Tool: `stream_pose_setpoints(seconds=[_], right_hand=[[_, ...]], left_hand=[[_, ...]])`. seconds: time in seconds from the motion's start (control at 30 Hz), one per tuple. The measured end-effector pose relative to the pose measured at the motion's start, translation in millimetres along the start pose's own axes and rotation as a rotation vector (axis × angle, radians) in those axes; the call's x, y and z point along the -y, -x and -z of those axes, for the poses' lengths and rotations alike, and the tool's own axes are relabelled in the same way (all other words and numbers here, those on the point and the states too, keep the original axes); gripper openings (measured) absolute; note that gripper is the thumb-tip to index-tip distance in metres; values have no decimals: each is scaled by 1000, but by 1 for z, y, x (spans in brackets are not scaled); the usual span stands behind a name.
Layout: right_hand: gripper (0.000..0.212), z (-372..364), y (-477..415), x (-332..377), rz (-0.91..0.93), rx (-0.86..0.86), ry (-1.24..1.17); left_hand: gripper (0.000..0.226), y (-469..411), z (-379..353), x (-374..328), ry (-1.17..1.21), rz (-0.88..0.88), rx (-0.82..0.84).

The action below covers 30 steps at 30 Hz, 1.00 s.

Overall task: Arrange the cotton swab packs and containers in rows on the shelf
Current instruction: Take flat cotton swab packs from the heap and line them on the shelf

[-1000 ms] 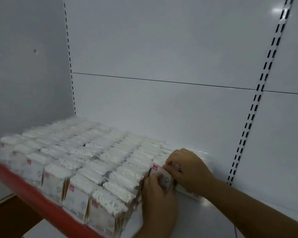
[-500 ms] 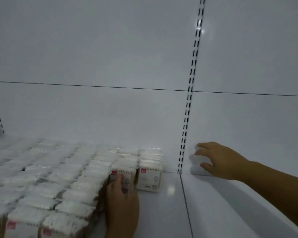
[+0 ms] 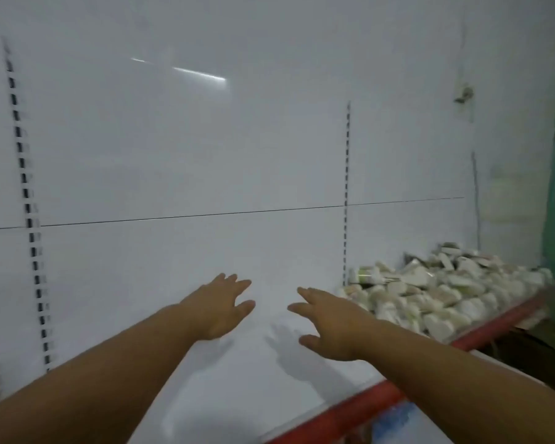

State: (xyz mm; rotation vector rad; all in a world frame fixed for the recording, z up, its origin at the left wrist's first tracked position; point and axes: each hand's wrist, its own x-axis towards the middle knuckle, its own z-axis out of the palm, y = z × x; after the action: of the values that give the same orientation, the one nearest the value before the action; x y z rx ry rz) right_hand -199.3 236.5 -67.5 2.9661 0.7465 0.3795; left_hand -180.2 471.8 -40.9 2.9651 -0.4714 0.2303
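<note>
Neither hand grips anything: the left hand and the right hand are stretched out side by side, palms down, fingers straight and slightly spread, apart from each other, and their shadows on the surface below suggest they hover rather than rest. Behind them the white back panel fills most of the view, and it is the wall any row would be squared against. Below it runs the shelf, a white deck with a red front lip that would stop front packs sliding off. The cotton swab packs lie in a loose heap at the shelf's right end, beyond the right-hand slotted upright, near the right hand but untouched; they are tumbled at all angles, evidently dumped there as stock and not yet sorted, and blur hides which are packs and which containers. A second slotted upright stands at the left. Open, flat hands fit someone about to gather from that heap, probably several at once with both hands
</note>
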Motion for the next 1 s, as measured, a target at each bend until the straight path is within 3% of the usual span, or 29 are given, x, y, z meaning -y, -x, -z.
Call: stream_pose_setpoints(seconds=[0.17, 0.3, 0.43, 0.63, 1.0], right_hand=[[66, 8, 111, -118, -197, 140, 125], [67, 15, 154, -170, -342, 138, 84], [64, 27, 190, -240, -431, 100, 208], [64, 50, 189, -324, -520, 89, 186], [49, 59, 146, -529, -751, 304, 218]], left_hand=[[60, -66, -19, -150, 8, -242, 54], [57, -92, -33, -205, 13, -371, 47], [63, -136, -41, -268, -51, -449, 120], [60, -230, -42, -329, -49, -469, 79], [60, -406, -56, -398, -115, -528, 187]])
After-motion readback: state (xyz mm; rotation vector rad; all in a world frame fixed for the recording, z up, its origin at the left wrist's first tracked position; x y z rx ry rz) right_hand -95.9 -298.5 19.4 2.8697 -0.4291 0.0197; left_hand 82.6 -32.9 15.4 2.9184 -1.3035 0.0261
